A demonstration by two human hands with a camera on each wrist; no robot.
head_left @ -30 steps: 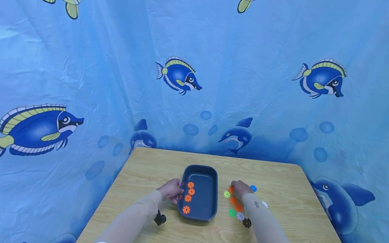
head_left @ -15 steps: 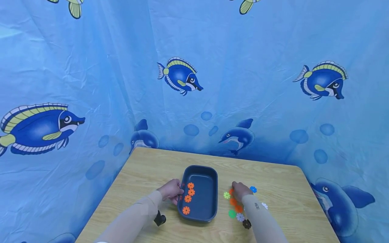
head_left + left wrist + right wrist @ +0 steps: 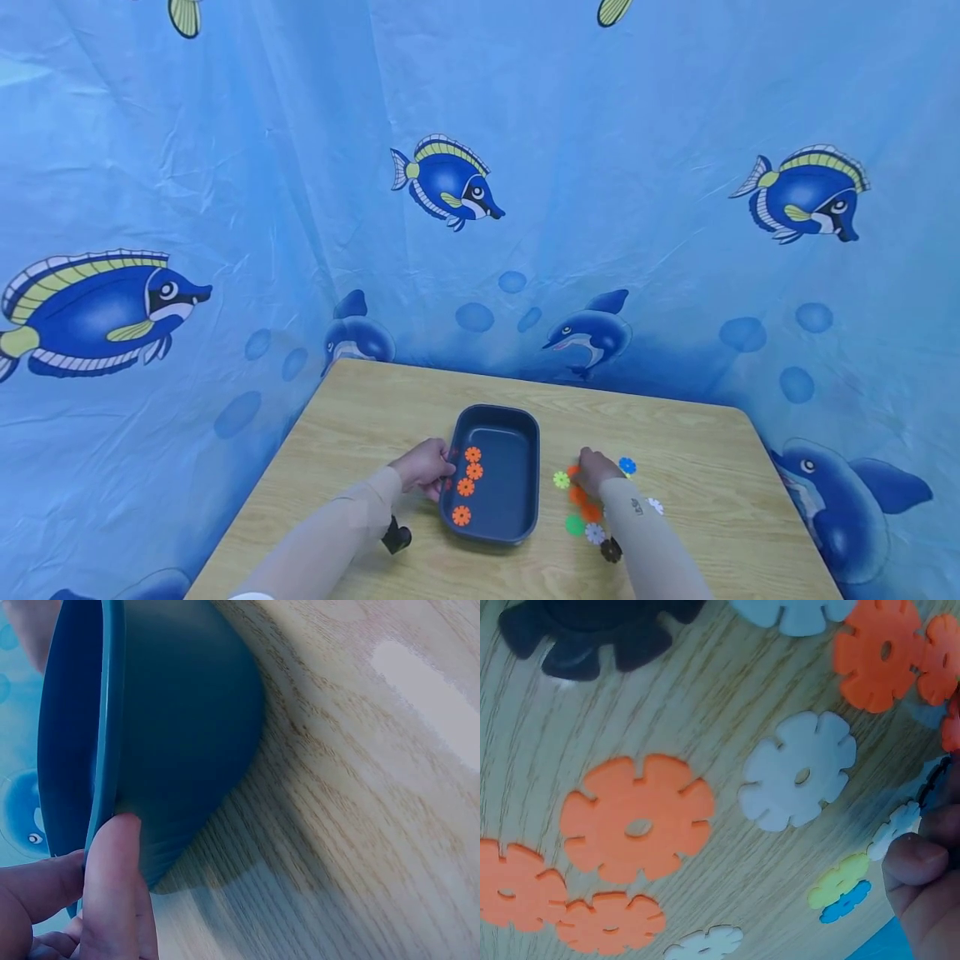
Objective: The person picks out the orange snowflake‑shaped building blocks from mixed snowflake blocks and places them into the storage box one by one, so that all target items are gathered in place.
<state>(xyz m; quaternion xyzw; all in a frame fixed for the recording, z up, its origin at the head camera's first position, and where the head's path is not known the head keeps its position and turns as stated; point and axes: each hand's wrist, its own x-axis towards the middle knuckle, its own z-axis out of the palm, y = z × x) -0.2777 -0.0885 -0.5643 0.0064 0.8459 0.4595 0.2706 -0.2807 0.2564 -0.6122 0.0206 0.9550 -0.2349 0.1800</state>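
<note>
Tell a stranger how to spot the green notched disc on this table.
On the wooden table, find the dark rectangular tray, then the loose notched discs to its right. The green disc lies just left of a pale lavender disc. Its deeper green sets it apart from the yellow-green disc farther back.

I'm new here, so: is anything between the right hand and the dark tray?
Yes: a yellow-green disc and, nearer the right hand, an orange disc lie on the table; the tray's raised side stands beyond them.
</note>
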